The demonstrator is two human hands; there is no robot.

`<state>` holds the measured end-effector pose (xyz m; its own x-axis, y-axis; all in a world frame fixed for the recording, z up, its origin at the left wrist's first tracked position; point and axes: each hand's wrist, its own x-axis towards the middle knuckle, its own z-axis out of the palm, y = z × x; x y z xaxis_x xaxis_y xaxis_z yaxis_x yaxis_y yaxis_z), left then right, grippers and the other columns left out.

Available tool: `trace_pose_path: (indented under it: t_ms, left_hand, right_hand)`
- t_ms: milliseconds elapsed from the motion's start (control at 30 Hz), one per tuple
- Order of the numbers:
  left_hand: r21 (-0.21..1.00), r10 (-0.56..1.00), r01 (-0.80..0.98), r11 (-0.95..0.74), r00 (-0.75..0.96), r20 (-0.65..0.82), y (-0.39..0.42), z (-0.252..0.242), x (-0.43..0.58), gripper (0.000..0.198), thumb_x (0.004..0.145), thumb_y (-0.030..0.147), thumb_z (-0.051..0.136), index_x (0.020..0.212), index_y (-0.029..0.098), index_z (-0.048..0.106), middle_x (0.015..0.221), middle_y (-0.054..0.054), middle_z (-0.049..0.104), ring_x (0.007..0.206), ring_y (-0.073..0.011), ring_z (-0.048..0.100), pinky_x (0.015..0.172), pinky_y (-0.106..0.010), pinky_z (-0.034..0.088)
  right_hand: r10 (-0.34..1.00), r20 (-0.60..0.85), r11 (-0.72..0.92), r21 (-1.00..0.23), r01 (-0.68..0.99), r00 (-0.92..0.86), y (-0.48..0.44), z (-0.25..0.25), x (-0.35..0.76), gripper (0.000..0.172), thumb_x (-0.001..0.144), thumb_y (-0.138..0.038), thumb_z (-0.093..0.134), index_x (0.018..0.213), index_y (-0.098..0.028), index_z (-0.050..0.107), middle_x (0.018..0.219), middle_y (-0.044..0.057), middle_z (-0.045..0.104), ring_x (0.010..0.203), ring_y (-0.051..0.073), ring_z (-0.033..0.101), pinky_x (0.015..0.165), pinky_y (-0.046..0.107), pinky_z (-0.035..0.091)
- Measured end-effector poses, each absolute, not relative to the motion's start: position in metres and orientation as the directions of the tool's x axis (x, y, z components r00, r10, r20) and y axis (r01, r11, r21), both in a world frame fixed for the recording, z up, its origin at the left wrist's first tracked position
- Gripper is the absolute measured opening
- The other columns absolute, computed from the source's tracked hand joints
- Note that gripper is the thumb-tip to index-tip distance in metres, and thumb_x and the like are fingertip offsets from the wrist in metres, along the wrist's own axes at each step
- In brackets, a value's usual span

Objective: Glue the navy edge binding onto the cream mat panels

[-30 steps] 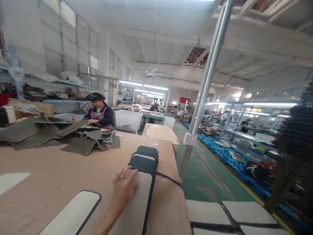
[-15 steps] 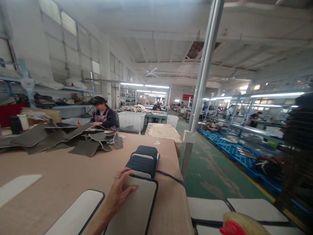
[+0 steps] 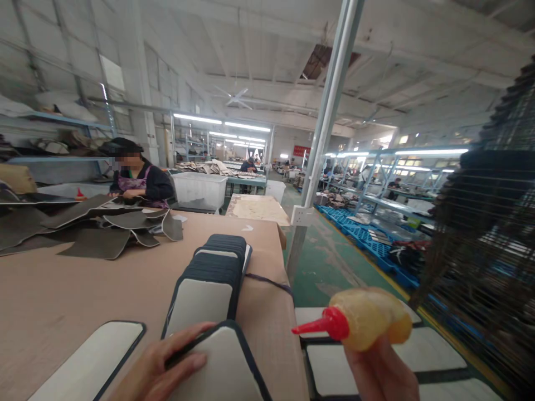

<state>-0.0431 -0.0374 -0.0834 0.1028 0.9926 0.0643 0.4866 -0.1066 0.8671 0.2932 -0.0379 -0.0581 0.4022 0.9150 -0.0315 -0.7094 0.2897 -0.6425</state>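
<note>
My left hand (image 3: 167,356) pinches the edge of a cream panel with a dark border (image 3: 223,362), thumb on its pale face, and the panel is tilted up off the table. Behind it lies a fanned stack of similar dark-edged panels (image 3: 204,295). In my right hand (image 3: 378,367) is a yellowish glue bottle (image 3: 368,320) with a red nozzle pointing left, held above the table's right edge. Another cream panel (image 3: 90,362) rests flat on the table to the left.
The brown-topped table (image 3: 83,284) carries a heap of grey sheets (image 3: 100,228) at its far left, where a person (image 3: 140,178) sits. Several cream panels (image 3: 434,348) lie low on the right. A metal post (image 3: 311,161) rises by the table's right edge.
My left hand has come nearer, lifting one panel away from the stack. My right hand has risen into view with the glue bottle. The camera view has turned right.
</note>
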Motion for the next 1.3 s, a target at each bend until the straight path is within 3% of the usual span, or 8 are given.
trace_pose_path:
  t_ms: [67,167,300,433,633,933,1067,1300]
  left_hand:
    - [0.822,0.894,0.509,-0.257,0.448,0.001,-0.022,-0.059,-0.045,0.039,0.082,0.053,0.057,0.105,0.028,0.075,0.105,-0.003,0.076,0.099,-0.028,0.067,0.086,-0.033,0.053]
    - [0.741,0.759,0.523,-0.421,0.65,-0.027,-0.007,-0.038,-0.045,0.035,0.093,0.042,0.046,0.106,0.024,0.074,0.096,-0.004,0.074,0.088,-0.0209,0.065,0.078,-0.025,0.047]
    - [0.682,0.586,0.446,-0.579,0.81,-0.033,0.005,-0.018,-0.039,0.025,0.088,0.036,0.056,0.084,0.02,0.074,0.071,-0.001,0.066,0.067,-0.015,0.056,0.064,-0.021,0.039]
    - [0.695,0.415,0.334,-0.636,0.908,-0.056,0.014,0.009,-0.032,0.018,0.083,0.031,0.062,0.075,0.018,0.072,0.061,0.001,0.06,0.056,-0.0124,0.047,0.055,-0.022,0.034]
    - [0.74,0.252,0.218,-0.637,0.965,-0.068,0.013,0.03,-0.033,0.021,0.086,0.027,0.059,0.076,0.018,0.074,0.062,-0.001,0.064,0.056,-0.0126,0.051,0.054,-0.021,0.037]
    - [0.738,0.264,0.252,-0.626,0.959,-0.104,-0.002,0.046,-0.035,0.026,0.087,0.027,0.056,0.088,0.013,0.079,0.075,-0.009,0.074,0.066,-0.0167,0.061,0.06,-0.02,0.044]
    - [0.745,0.29,0.272,-0.609,0.951,-0.11,-0.007,0.049,-0.035,0.024,0.085,0.026,0.059,0.091,0.015,0.079,0.077,-0.009,0.075,0.067,-0.0171,0.062,0.059,-0.02,0.044]
    - [0.75,0.306,0.28,-0.599,0.946,-0.109,-0.01,0.049,-0.034,0.03,0.087,0.028,0.057,0.095,0.009,0.078,0.079,-0.012,0.073,0.069,-0.0185,0.062,0.06,-0.021,0.044]
  right_hand:
    - [0.901,0.064,0.347,-0.7,-0.625,0.429,-0.035,-0.042,0.291,0.059,0.053,-0.039,0.089,0.108,-0.033,0.07,0.109,0.003,0.074,0.101,0.028,0.068,0.105,0.045,0.044]
    - [0.922,0.151,0.334,-0.776,-0.536,0.355,-0.033,-0.021,0.283,0.066,0.049,-0.042,0.09,0.111,-0.029,0.07,0.111,0.009,0.073,0.107,0.036,0.064,0.112,0.058,0.028]
    - [0.954,0.209,0.291,-0.822,-0.489,0.216,-0.034,-0.003,0.263,0.075,0.043,-0.039,0.092,0.113,-0.028,0.068,0.108,0.009,0.073,0.101,0.036,0.066,0.105,0.057,0.039]
    - [0.97,0.234,0.239,-0.845,-0.478,0.071,-0.036,0.002,0.247,0.069,0.048,-0.029,0.091,0.112,-0.032,0.068,0.104,0.002,0.074,0.094,0.029,0.069,0.097,0.047,0.049]
    - [0.978,0.206,0.19,-0.853,-0.487,0.021,-0.042,0.004,0.234,0.07,0.047,-0.034,0.094,0.112,-0.032,0.066,0.093,-0.001,0.075,0.086,0.024,0.071,0.076,0.035,0.058]
    - [0.938,0.308,0.197,-0.85,-0.489,-0.158,-0.037,0.003,0.235,0.052,0.059,-0.043,0.088,0.107,-0.034,0.071,0.095,0.004,0.075,0.085,0.032,0.071,0.082,0.049,0.055]
    - [0.956,0.276,0.195,-0.852,-0.485,-0.1,-0.041,0.003,0.235,0.052,0.055,-0.048,0.088,0.102,-0.036,0.071,0.091,0.002,0.075,0.082,0.03,0.072,0.086,0.05,0.053]
    - [0.953,0.295,0.282,-0.796,-0.536,0.063,-0.047,0.001,0.237,0.059,0.051,-0.046,0.091,0.105,-0.036,0.069,0.086,-0.001,0.075,0.073,0.024,0.072,0.074,0.037,0.059]
